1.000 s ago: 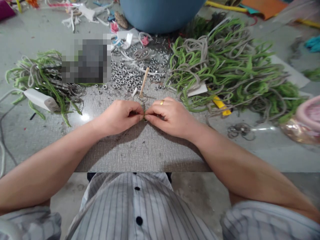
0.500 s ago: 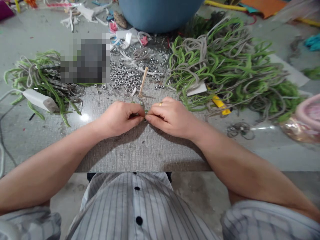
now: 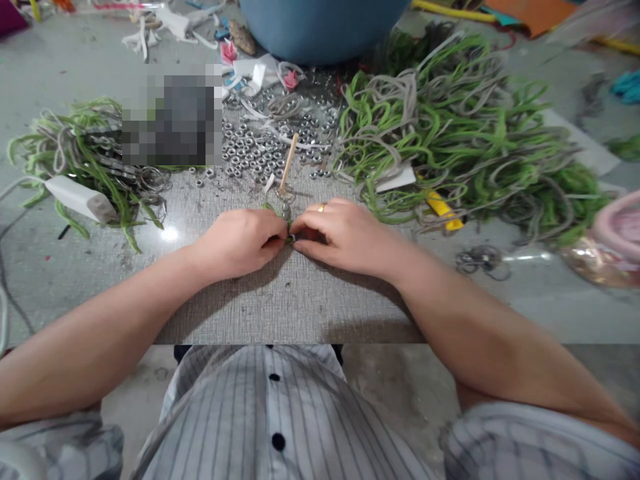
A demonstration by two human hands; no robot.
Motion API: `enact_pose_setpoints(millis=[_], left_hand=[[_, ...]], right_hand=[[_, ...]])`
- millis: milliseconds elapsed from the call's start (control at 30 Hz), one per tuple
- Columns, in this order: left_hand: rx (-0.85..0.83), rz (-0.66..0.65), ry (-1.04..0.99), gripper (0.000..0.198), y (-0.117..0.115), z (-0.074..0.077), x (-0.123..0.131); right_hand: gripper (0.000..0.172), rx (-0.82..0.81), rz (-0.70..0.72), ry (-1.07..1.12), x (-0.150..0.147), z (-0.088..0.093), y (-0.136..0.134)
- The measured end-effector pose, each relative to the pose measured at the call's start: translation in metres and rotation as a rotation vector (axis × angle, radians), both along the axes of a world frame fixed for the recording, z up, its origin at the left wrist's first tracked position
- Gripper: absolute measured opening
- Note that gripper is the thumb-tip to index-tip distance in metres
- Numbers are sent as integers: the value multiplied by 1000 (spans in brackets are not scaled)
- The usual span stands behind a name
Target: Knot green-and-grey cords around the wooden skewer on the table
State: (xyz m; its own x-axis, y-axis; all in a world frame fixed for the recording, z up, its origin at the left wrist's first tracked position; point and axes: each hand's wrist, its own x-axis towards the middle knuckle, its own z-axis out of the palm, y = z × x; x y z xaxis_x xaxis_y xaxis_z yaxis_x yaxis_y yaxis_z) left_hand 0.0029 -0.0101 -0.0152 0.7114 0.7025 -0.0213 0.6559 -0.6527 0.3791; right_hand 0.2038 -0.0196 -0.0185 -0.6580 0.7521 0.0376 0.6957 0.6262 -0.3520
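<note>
Both hands meet near the middle of the table's front part, over a short green cord with metal nuts on it. My left hand is closed, thumb and forefinger pinching the cord. From the other side, my right hand, with a ring on one finger, is curled with its fingertips at a small shiny piece on the cord, probably a nut. The fingers hide most of the work. Just beyond the fingertips, a thin wooden stick stands at a slant by a wire ring.
Loose nuts are scattered behind the hands. Green and grey cords heap up on the right, with a smaller corded bundle at left. A white adapter, blue tub and pink-rimmed container stand around.
The fingertips of my right hand have parted a little, and my left hand has shifted slightly down. More of the nuts and cord between the hands shows now.
</note>
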Motion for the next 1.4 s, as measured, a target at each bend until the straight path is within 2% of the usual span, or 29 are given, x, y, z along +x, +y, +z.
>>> enact_pose_setpoints(millis=[300,533,733,1067,1400], left_hand=[[-14,24,57,19,-1,2,2],[-9,32,72,19,-1,1,2],[-5,31,61,19,-1,2,2],[9,30,69,20,0,0,3],[26,35,63,18,-1,1,2]], right_hand=[[13,18,9,57,-1,-4,-1],[15,-30,-4,75,-1,-2,0],[9,-40,-36,112,1,1,0],[14,-31,-29,88,-2,-6,0],[9,-24,-42,128,-7,-9,-2]])
